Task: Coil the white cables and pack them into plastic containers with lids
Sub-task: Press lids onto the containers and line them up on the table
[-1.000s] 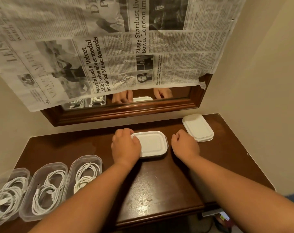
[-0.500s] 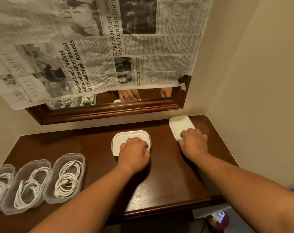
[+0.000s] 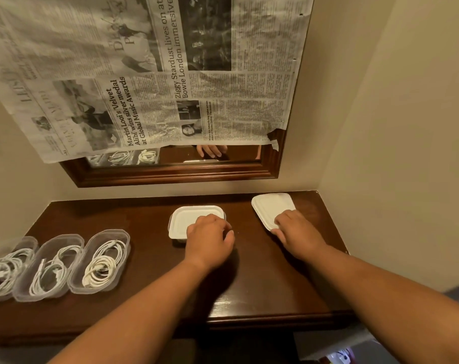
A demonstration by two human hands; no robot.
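Note:
A small plastic container with a white lid (image 3: 189, 219) sits closed at the middle of the dark wooden table (image 3: 149, 258). My left hand (image 3: 210, 239) lies over its near right corner, fingers curled on the lid and thumb at the side. A stack of white lids (image 3: 271, 204) rests at the back right corner of the table. My right hand (image 3: 296, 229) covers the stack's near end, fingers on top and thumb at the edge. At the left stand three open clear containers (image 3: 99, 261) (image 3: 49, 269) (image 3: 5, 266), each with coiled white cables inside.
A wood-framed mirror (image 3: 170, 174) hangs on the back wall, mostly covered by newspaper (image 3: 144, 74). A side wall (image 3: 393, 127) closes the table's right edge. The table's front edge (image 3: 249, 317) runs below my forearms.
My left hand shifted from the container's left edge to its near right corner. My right hand left the container's right side and now rests on the lid stack.

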